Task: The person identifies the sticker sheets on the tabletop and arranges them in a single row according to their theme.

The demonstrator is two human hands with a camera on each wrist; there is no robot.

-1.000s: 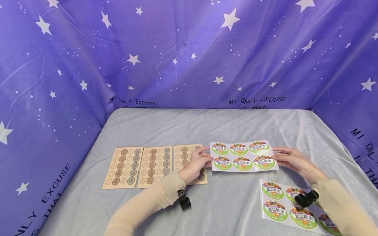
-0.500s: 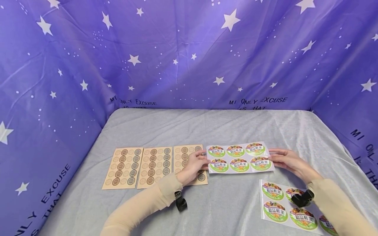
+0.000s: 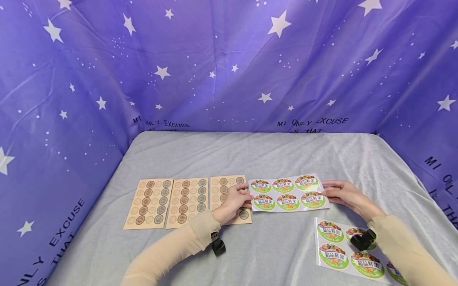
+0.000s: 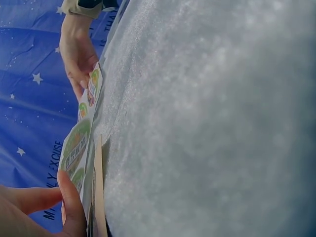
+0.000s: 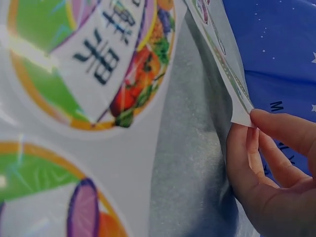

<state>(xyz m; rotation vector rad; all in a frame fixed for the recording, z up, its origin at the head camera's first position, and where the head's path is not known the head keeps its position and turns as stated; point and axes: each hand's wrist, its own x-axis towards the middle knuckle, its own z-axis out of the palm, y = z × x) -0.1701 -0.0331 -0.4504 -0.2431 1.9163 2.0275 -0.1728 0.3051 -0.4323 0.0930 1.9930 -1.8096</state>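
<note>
A white sheet of oval fruit stickers (image 3: 288,193) is held between both hands just right of the brown sheets, in two rows of three. My left hand (image 3: 233,202) pinches its left edge; in the left wrist view the thumb lies on the face of that sticker sheet (image 4: 76,148). At the opposite edge my right hand (image 3: 352,197) grips the sheet, and the right wrist view shows thumb and fingers (image 5: 284,131) pinching its corner. Partly behind the left hand lies the rightmost brown sheet of round stickers (image 3: 219,182).
Two more brown sticker sheets, a left one (image 3: 147,204) and a middle one (image 3: 187,202), lie in a row on the grey cloth (image 3: 250,155). Another fruit sticker sheet (image 3: 345,238) rests at front right, partly under the right forearm. Purple star-patterned curtains (image 3: 229,59) surround the table.
Both hands have shifted the fruit sticker sheet left and slightly toward the front, up against the rightmost brown sheet. The other sheets have stayed in place.
</note>
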